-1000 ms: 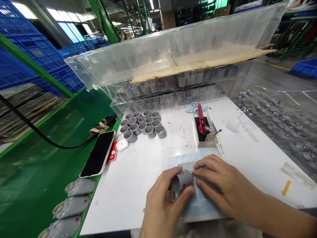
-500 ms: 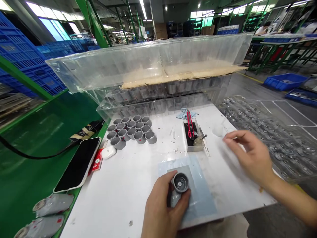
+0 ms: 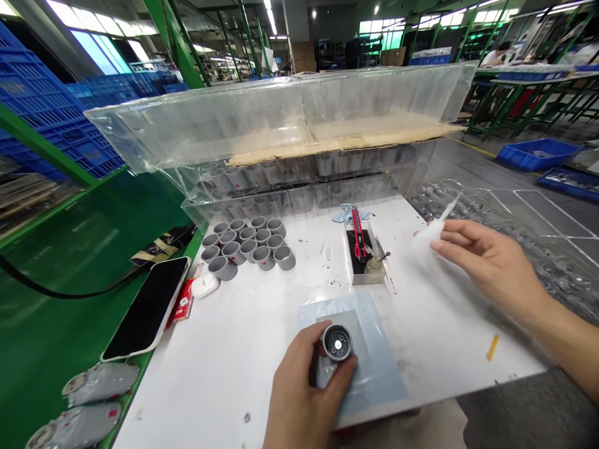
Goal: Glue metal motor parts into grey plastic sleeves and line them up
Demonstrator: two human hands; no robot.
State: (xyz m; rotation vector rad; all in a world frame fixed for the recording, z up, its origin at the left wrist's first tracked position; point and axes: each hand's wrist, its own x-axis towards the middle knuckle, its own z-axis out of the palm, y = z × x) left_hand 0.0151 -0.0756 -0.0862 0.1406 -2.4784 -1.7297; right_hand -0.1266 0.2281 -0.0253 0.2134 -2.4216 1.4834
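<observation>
Near the front of the white table, my left hand (image 3: 311, 380) is closed around a grey cylindrical housing (image 3: 337, 342); its open end faces up and shows a dark inside with a small bright disc. Beneath it lies a light blue sheet (image 3: 381, 368) with a clear film on top. To the right, my right hand (image 3: 482, 255) grips a small white squeeze bottle (image 3: 429, 236) with a thin pointed nozzle, lifted above the table. Left of centre, several grey cylinders (image 3: 248, 243) stand upright in a cluster.
A small tray (image 3: 369, 277) holds a red utility knife (image 3: 359, 237), with tweezers (image 3: 389, 274) beside it. A phone (image 3: 150, 312) lies at the left edge. Clear plastic trays (image 3: 290, 118) are stacked at the back. A yellow strip (image 3: 493, 348) lies at front right.
My right hand has taken hold of the white squeeze bottle and lifted it off the table. My left hand with the grey housing has shifted slightly left.
</observation>
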